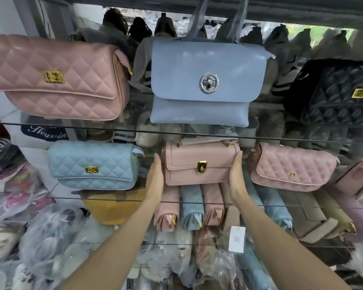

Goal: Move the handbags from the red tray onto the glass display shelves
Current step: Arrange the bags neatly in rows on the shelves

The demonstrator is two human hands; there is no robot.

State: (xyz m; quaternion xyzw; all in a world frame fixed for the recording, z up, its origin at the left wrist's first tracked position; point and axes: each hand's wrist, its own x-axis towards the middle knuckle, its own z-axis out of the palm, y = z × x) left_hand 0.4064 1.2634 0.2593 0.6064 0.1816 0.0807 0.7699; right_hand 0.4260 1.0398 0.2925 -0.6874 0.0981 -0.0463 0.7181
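The middle glass shelf (113, 199) carries the pink clasp bag (199, 164) upright at its centre, just back from the front edge, between a blue quilted bag (92, 166) and a pink quilted bag (291, 168). The left hand (155, 176) and right hand (236, 174) flank its ends, fingers straight, gripping nothing. Best to square it up with the clasp forward and the gaps even, then ease away. A dark label (44, 131) reads "Hewein"; the white tag (236, 239) is too small to read.

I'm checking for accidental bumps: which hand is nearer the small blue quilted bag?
Left. The left hand sits just right of the blue quilted bag, at the left end of the pink clasp bag; the right hand is at that bag's far end.
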